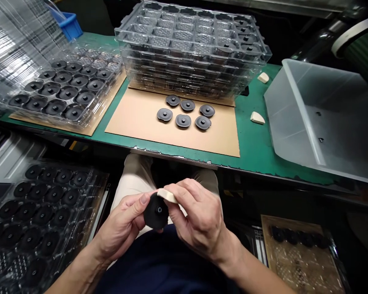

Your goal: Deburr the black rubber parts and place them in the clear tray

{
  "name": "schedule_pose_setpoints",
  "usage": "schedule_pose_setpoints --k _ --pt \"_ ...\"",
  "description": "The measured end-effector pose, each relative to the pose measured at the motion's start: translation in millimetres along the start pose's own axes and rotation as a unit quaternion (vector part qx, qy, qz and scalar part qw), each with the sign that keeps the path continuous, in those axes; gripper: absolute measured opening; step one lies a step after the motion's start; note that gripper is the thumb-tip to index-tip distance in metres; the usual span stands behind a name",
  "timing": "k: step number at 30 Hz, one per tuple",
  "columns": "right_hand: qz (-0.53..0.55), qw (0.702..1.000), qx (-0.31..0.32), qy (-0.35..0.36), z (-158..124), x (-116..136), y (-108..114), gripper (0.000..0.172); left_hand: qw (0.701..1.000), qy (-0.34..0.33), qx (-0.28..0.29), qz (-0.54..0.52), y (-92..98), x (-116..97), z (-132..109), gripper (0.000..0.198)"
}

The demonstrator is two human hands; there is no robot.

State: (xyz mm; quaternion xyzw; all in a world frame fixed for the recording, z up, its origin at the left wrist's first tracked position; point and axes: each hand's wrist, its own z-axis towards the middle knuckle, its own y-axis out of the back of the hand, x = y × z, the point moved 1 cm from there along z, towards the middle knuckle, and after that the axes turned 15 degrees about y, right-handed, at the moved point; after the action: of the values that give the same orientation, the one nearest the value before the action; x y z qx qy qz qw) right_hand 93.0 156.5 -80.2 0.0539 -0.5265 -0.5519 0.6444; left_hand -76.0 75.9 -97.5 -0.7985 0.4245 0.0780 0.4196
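Above my lap, my left hand (129,218) grips a round black disc (155,214) with a small raised hub, thumb on its face. My right hand (199,216) pinches a cream-coloured wedge-shaped block (167,195), which touches the disc's upper edge. Fingers of both hands partly hide the disc's rim. On the cardboard sheet (131,116) beyond my knees lie several similar dark discs (183,121) in two rows, hubs facing up. Two more cream blocks (257,118) rest on the green bench near the plastic bin.
Stacked clear trays (184,61) stand at the back of the green bench (251,147). A tray of black discs (55,107) sits left, with a blue bin (70,26) behind. A translucent bin (290,122) stands right. Lower trays (43,214) flank my legs.
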Motion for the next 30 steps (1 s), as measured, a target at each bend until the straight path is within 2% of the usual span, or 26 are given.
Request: schedule_pose_setpoints --k 2,4,6,9,12,14,15,17,19,20,22,23,26,28,30 --pt "0.035 0.998 -0.025 -0.044 0 2 -4 0.011 0.998 -0.038 -0.043 -0.018 0.1 1 0 0.034" --pt "0.098 0.987 -0.035 -0.12 -2 5 -9 0.017 0.989 -0.092 -0.108 -0.028 0.9 1 1 0.039" --pt "0.134 0.978 -0.027 -0.155 -4 7 -14 0.022 0.984 -0.117 -0.133 -0.017 2.6 1 2 0.041" --pt "0.075 0.992 -0.029 -0.098 -2 4 -10 0.018 0.995 -0.066 -0.078 0.014 6.8 0 2 0.035" --pt "0.009 0.999 0.017 0.048 4 -1 -1 0.019 1.0 0.015 0.005 0.023 9.4 2 1 0.033" --pt "-0.011 0.994 0.036 0.106 7 -2 1 0.023 0.999 0.032 0.025 -0.014 8.6 2 1 0.033" --pt "-0.012 0.995 0.026 0.099 6 -1 0 0.021 0.999 0.023 0.013 -0.041 7.9 1 1 0.032" --pt "0.014 1.0 -0.007 0.021 3 1 -5 0.013 0.995 -0.022 -0.044 -0.086 7.0 -1 2 0.032" --pt "0.048 0.997 -0.019 -0.057 -2 2 -12 0.018 0.991 -0.047 -0.09 -0.091 7.5 -3 2 0.035" --pt "0.053 0.996 -0.014 -0.073 -5 2 -14 0.02 0.992 -0.038 -0.091 -0.076 8.3 -3 1 0.036" --pt "0.039 0.998 0.005 -0.056 -6 0 -15 0.017 0.997 0.009 -0.063 -0.037 11.1 -2 1 0.037" --pt "0.029 0.999 0.017 -0.027 -5 -2 -13 0.014 0.998 0.035 -0.042 -0.023 12.6 -1 1 0.036" --pt "0.017 0.995 0.059 0.083 3 -7 -7 0.024 0.994 0.097 0.023 -0.032 13.9 2 2 0.035" --pt "0.003 0.993 0.048 0.104 8 -8 -5 0.024 0.993 0.093 0.031 -0.067 11.2 2 5 0.033" --pt "0.007 0.999 -0.001 0.04 9 -8 -8 0.017 0.994 0.029 -0.015 -0.1 8.1 -1 7 0.028"
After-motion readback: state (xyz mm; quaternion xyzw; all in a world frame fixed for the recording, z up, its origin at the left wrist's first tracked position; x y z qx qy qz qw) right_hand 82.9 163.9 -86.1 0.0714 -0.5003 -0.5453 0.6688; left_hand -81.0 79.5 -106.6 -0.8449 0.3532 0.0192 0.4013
